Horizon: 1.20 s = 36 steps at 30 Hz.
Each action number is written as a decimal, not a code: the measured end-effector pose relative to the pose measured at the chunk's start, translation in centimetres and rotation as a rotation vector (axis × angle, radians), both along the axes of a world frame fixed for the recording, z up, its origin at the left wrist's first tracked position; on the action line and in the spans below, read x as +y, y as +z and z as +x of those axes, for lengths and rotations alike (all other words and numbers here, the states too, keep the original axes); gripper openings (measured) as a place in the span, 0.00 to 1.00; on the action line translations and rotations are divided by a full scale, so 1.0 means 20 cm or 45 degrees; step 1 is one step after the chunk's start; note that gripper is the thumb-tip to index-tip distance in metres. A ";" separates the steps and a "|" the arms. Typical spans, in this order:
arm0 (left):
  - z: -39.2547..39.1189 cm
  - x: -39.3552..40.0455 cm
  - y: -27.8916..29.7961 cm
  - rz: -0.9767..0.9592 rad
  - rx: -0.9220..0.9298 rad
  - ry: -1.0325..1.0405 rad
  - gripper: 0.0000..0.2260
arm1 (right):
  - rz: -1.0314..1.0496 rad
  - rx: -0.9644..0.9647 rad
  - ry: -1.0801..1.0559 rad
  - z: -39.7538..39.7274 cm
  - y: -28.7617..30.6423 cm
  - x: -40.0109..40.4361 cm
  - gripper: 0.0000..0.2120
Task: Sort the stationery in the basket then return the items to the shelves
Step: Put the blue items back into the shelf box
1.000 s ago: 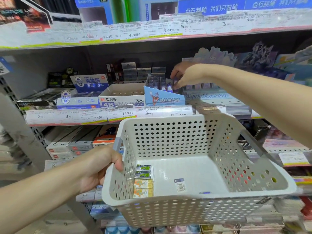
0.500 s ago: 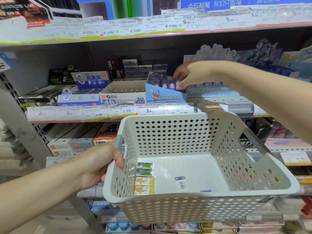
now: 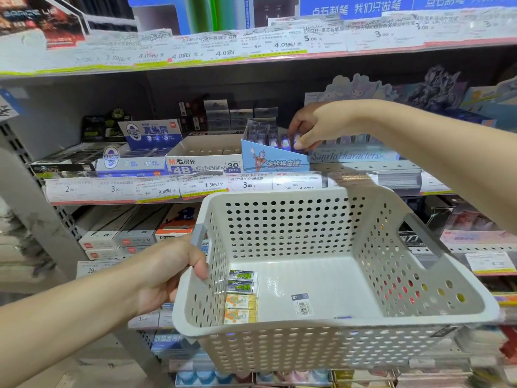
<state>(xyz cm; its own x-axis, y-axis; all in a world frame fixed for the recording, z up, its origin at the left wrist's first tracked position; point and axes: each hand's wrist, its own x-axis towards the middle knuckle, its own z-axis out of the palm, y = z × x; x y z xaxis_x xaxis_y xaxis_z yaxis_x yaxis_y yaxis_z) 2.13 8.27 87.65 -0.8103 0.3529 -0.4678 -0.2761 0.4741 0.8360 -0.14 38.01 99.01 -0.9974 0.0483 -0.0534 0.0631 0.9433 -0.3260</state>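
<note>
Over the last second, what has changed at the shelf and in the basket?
Very little. The right hand stays at the blue display box, its fingertips settling lower onto the small packs there; whether it let one go cannot be told. The left hand still grips the basket by its left handle. The four erasers and the barcode sticker lie as before.

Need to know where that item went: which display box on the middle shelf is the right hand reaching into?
The right hand is at the blue display box with the cartoon hero, right of the white 4B eraser box.
</note>
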 end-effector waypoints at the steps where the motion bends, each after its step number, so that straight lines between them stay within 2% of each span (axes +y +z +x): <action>1: 0.00 0.00 0.00 0.002 0.002 -0.001 0.29 | -0.008 0.007 0.010 0.01 0.00 0.01 0.15; 9: -0.01 0.00 -0.01 -0.018 0.008 -0.009 0.29 | 0.246 -0.013 -0.047 0.04 0.00 0.02 0.17; 17: -0.01 0.01 0.00 -0.011 0.018 -0.019 0.29 | 0.176 0.019 -0.001 0.06 -0.02 0.03 0.15; 23: 0.00 0.01 0.00 -0.022 0.026 -0.001 0.30 | 0.148 0.070 0.003 0.03 -0.05 0.01 0.19; 29: 0.00 0.00 0.01 -0.002 0.012 -0.007 0.31 | 0.169 0.047 0.043 0.05 -0.05 0.00 0.18; 36: 0.00 0.01 0.01 0.057 -0.007 -0.034 0.24 | 0.212 0.074 0.023 0.06 -0.04 -0.04 0.20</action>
<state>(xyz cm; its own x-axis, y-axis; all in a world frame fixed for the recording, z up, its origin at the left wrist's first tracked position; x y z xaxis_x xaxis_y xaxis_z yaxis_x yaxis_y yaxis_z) 2.21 8.43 87.86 -0.7980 0.3949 -0.4553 -0.2685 0.4434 0.8552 1.08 37.27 98.28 -0.9994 0.0336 0.0120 0.0311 0.9853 -0.1680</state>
